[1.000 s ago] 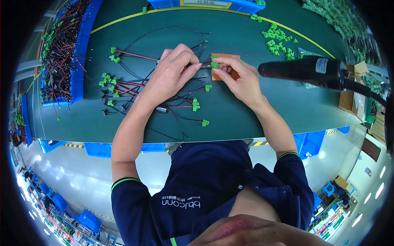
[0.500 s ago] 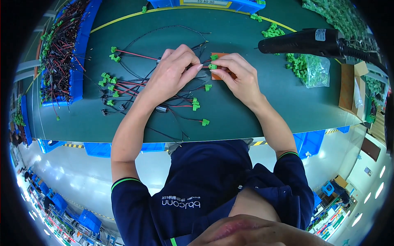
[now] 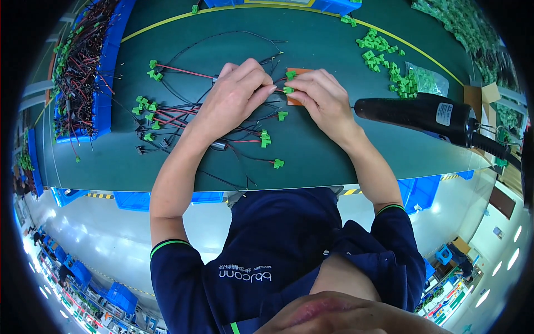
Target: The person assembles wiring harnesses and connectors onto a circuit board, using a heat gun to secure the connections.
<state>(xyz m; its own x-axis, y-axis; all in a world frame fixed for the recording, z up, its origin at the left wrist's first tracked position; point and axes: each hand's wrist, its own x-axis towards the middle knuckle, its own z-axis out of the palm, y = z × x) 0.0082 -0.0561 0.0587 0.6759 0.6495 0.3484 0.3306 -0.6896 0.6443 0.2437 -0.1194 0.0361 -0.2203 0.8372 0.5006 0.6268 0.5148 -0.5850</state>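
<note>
Over the green table, my left hand is closed in a pinch on a thin wire, part of which its fingers hide. Opposite it, the fingertips of my right hand grip a small green terminal connector, with a short red wire running between the hands. A second green connector sits just beyond it, beside an orange-brown block partly covered by my right hand. Under and around my left forearm lie several red and black cable harnesses with green connectors and black cylinders.
A black electric screwdriver hangs just right of my right hand. Loose green connectors and a clear plastic bag lie at the far right. A blue bin full of harnesses stands left; a cardboard box stands right.
The screwdriver has swung toward me, from beyond my right hand to beside its wrist, uncovering more loose connectors. Both hands have barely moved and keep their grips.
</note>
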